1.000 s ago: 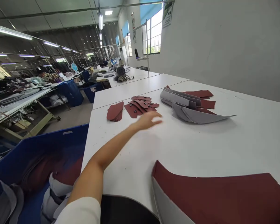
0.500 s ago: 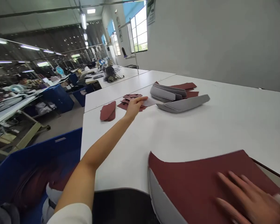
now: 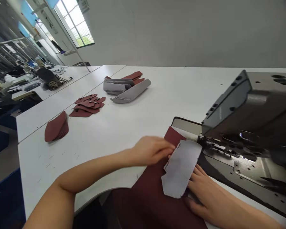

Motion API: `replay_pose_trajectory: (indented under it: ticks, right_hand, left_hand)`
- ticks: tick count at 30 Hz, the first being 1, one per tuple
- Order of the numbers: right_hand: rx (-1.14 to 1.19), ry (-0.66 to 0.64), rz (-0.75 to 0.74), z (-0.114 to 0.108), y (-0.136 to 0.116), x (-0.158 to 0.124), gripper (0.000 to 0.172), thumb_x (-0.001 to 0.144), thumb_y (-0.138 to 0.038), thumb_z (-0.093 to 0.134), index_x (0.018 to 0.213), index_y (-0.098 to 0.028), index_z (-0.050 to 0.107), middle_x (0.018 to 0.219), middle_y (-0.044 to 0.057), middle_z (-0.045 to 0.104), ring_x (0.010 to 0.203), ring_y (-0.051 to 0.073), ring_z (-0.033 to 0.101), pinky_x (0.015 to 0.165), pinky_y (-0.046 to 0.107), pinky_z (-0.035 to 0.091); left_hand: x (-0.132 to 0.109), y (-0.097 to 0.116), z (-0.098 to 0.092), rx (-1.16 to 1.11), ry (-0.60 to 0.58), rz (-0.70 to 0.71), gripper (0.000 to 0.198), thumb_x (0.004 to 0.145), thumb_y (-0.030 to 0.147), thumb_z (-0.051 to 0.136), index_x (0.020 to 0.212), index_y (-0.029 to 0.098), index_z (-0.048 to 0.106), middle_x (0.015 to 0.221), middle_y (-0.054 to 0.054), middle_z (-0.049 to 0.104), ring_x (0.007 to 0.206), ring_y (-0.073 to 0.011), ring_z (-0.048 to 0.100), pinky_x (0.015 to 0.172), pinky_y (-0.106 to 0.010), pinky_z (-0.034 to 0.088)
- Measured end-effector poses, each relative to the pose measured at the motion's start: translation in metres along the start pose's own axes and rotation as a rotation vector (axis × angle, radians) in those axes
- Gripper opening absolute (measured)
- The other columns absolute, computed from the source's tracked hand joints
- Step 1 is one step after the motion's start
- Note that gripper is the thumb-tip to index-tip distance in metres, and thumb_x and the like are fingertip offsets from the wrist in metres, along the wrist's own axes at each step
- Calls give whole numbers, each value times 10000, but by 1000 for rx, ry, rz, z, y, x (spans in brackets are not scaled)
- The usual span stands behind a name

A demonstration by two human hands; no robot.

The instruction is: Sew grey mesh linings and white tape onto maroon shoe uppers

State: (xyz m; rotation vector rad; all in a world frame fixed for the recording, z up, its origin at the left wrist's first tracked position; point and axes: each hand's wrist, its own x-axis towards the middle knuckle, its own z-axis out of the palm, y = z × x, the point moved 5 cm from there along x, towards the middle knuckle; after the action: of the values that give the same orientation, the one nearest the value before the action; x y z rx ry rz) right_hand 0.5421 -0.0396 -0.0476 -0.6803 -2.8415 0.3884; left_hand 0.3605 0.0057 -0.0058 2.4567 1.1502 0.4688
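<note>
Left hand (image 3: pixel 152 151) has moved to gray piece (image 3: pixel 181 168); machine (image 3: pixel 250 111) lettering (image 3: pixel 220 113) blurred.

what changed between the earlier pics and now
The left hand, earlier reaching to the small maroon pieces, has come back and holds a pale patch over the big maroon panel, which seems pulled closer. The right hand, unseen at first, is at the patch's other edge. The grey pieces and maroon stack stayed put.
</note>
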Motion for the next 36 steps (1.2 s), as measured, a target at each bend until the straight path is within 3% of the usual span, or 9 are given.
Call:
replay_pose_trajectory:
  ticks: [2, 5, 8, 11, 13, 21, 27, 36]
  right_hand:
    - [37, -55, -30, -10, 2, 0, 448, 752, -171, 642, 1192, -252, 659, 1320, 60, 644, 1266, 280, 567, 1068, 416, 505]
    - [65, -50, -41, -6, 4, -1, 472, 759, -219, 677, 1229, -232, 641, 1344, 64, 634, 1267, 273, 569, 1098, 428, 489]
    - [63, 172, 71, 13, 5, -7, 300, 780, -137, 626, 1055, -237, 697, 1141, 40, 711, 1165, 280, 620, 1113, 503, 469]
    - [46, 430, 91, 28, -4, -15, 359, 811, -21, 489, 1033, -200, 707, 1055, 51, 713, 1164, 247, 612, 1153, 463, 431]
    - [23, 493, 86, 31, -11, -17, 411, 825, 12, 435, 1077, -173, 703, 1063, 65, 705, 1159, 233, 607, 1147, 428, 441]
    - [39, 471, 114, 26, -14, -17, 405, 837, -5, 478, 1128, -189, 691, 1133, 69, 693, 1183, 258, 582, 1143, 461, 443]
    - [25, 442, 121, 31, -14, -18, 410, 762, 12, 502, 1062, -181, 705, 1037, 73, 693, 1063, 269, 612, 1125, 492, 459]
    - [-24, 465, 125, 20, -6, -18, 377, 762, 19, 477, 982, -179, 712, 991, 83, 701, 1104, 267, 610, 1110, 475, 473]
  left_hand:
    - [34, -1, 12, 58, -22, 170, 354, 1044, 286, 454, 1337, 217, 642, 1350, -71, 673, 1265, -202, 625, 1099, -336, 510]
    - [62, -1, 44, 151, -107, 378, 391, 1050, 296, 449, 1408, 200, 576, 1556, -64, 498, 1479, -233, 425, 1250, -435, 356]
    - [56, -1, 63, 176, -113, 352, 406, 1060, 336, 418, 1382, 164, 595, 1500, -72, 562, 1437, -241, 481, 1225, -424, 399]
    - [37, 4, 62, 139, -44, 297, 390, 1032, 312, 440, 1328, 137, 625, 1446, -71, 612, 1384, -237, 528, 1184, -384, 453]
    - [30, 9, 60, 113, -13, 286, 369, 1004, 264, 448, 1289, 129, 639, 1426, -74, 625, 1365, -226, 537, 1165, -366, 474]
    - [44, 12, 73, 120, -8, 270, 401, 1004, 214, 389, 1341, 152, 597, 1477, -75, 581, 1433, -231, 470, 1215, -428, 429]
    - [43, 17, 74, 131, 9, 260, 416, 1009, 206, 385, 1353, 98, 592, 1477, -107, 576, 1428, -233, 477, 1225, -399, 427]
    - [53, 17, 78, 168, 14, 232, 423, 1016, 218, 358, 1348, 112, 598, 1471, -93, 584, 1421, -230, 487, 1221, -401, 431]
